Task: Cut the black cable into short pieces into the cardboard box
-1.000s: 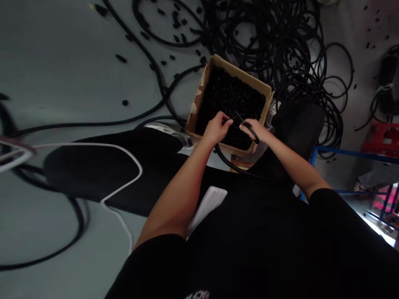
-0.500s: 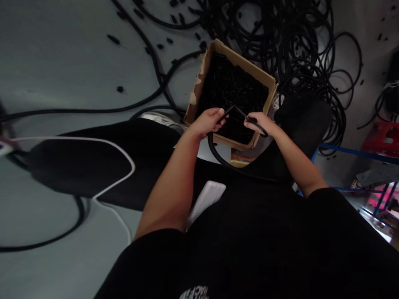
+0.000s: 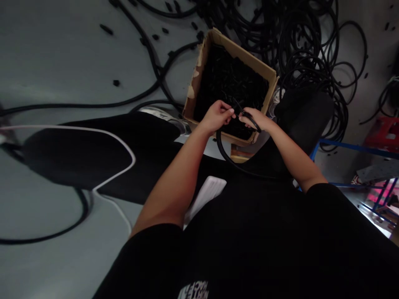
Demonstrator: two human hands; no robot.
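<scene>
Your left hand (image 3: 222, 114) was closed on the black hose (image 3: 221, 148), which looped back toward you; your right hand (image 3: 251, 118) gripped the scissor-like tool (image 3: 254, 123) by its dark handle. Both worked over the cardboard box (image 3: 188, 101), presumably so it would catch anything dropped. The tool's long axis ran slantwise, blade pointing leftward, away from you; the hose's end was indistinct.

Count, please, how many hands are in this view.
2. The left hand is over the near part of the cardboard box; the right hand is beside it, holding a dark tool. No others are visible.
</scene>
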